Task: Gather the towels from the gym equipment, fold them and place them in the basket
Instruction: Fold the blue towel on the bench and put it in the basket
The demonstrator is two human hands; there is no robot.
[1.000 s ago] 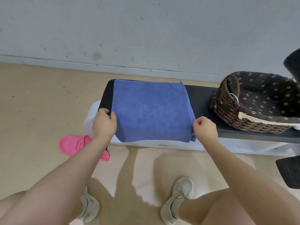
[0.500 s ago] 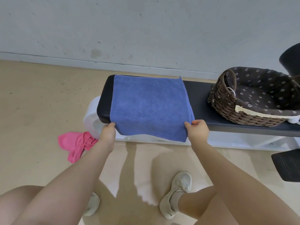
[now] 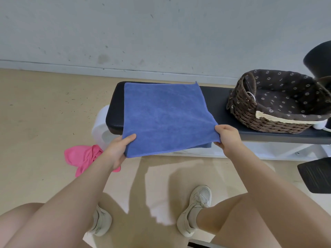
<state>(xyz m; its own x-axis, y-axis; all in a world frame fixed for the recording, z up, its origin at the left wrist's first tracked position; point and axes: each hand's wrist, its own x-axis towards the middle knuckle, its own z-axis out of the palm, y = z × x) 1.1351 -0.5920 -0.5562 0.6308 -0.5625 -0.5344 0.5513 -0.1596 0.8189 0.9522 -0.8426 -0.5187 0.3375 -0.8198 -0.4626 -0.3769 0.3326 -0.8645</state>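
A blue towel (image 3: 164,115) lies spread over the left end of a black padded gym bench (image 3: 216,102). Its near edge is lifted off the bench. My left hand (image 3: 118,149) pinches the near left corner, thumb on top. My right hand (image 3: 227,136) grips the near right corner. A brown wicker basket (image 3: 250,115) with a dark flowered lining stands on the bench to the right and holds no towel that I can see. A pink towel (image 3: 82,156) lies crumpled on the floor, left of my left forearm.
The bench has a white frame (image 3: 268,149) and a white roller (image 3: 100,126) at its left end. A grey wall runs behind it. Black equipment parts (image 3: 315,174) sit at the right edge. My knees and white shoes are on the tan floor below.
Both hands slid down the towel's sides to its near corners and raised the near edge off the bench toward me. The far edge stays on the pad.
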